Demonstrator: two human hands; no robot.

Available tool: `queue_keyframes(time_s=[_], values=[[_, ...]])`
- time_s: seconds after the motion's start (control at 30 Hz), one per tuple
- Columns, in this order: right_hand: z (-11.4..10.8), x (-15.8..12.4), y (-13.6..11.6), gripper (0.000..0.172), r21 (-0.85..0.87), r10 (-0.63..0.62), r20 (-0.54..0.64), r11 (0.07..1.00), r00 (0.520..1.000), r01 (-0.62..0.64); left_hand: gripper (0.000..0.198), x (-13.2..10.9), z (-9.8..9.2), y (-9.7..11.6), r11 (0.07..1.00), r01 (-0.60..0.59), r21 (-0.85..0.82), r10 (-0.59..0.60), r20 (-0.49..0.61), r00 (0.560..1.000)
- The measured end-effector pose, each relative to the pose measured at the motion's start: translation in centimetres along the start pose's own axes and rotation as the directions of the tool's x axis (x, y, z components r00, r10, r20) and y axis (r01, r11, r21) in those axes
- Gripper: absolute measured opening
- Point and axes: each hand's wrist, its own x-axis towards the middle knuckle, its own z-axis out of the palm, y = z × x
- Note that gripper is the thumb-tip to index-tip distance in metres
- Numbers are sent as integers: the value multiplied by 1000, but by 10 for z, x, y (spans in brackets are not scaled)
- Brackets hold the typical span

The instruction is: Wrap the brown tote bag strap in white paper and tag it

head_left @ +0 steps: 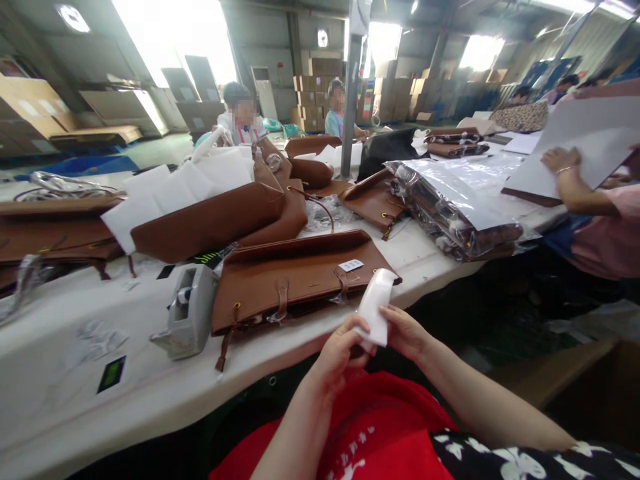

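Note:
Both my hands hold a small white foam sheet (375, 303) just off the near edge of the white table (75, 393). My left hand (337, 353) pinches its lower left side with curled fingers. My right hand (405, 331) grips its lower right side. Just beyond the sheet a flat brown leather bag (295, 273) lies on the table with straps, gold studs and a small white tag (351, 265).
A grey tape dispenser (187, 310) stands left of the bag. More brown bags stuffed with white foam (210, 213) are piled behind. Plastic-wrapped bags (450, 200) lie to the right. A co-worker's hand (563, 163) holds a white board (585, 143) at right. Two people sit beyond.

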Motion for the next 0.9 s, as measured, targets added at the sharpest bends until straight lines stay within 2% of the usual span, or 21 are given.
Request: queue_keyframes(time_s=[0.1, 0.2, 0.33, 0.43, 0.53, 0.6, 0.7, 0.8, 0.87, 0.9], values=[[-1, 9, 8, 37, 12, 139, 50, 990, 989, -140, 20, 3, 1, -4, 995, -33, -95, 34, 11, 999], [1, 18, 9, 40, -74, 236, 86, 970, 968, -230, 26, 3, -5, -7, 982, -74, -171, 82, 42, 996], [3, 24, 6, 45, -232, 189, 101, 959, 977, -162, 63, 0, -17, -3, 982, -61, -178, 81, 105, 991], [1, 24, 7, 43, -306, 111, 70, 948, 991, -84, 72, 1, -25, 3, 997, 16, -73, -16, 6, 1000], [-4, 23, 8, 43, -364, 95, 44, 929, 995, -73, 67, 9, -29, 3, 990, 99, 102, -89, -92, 992], [-7, 22, 9, 45, -402, 108, 46, 912, 993, -81, 57, 16, -28, -2, 961, 202, 190, -174, -152, 973], [-12, 20, 12, 46, -458, 106, 50, 886, 993, -72, 44, 24, -21, -12, 927, 336, 165, -289, -255, 923], [-19, 20, 16, 50, -529, 75, 18, 847, 997, -54, 32, 30, -15, -20, 924, 369, 95, -331, -279, 901], [-21, 17, 15, 54, -630, 47, -34, 774, 998, -58, 25, 32, -16, -25, 928, 362, 89, -325, -283, 902], [-20, 14, 12, 55, -720, 46, -58, 690, 997, -74, 22, 33, -18, -28, 931, 353, 93, -315, -288, 905]])
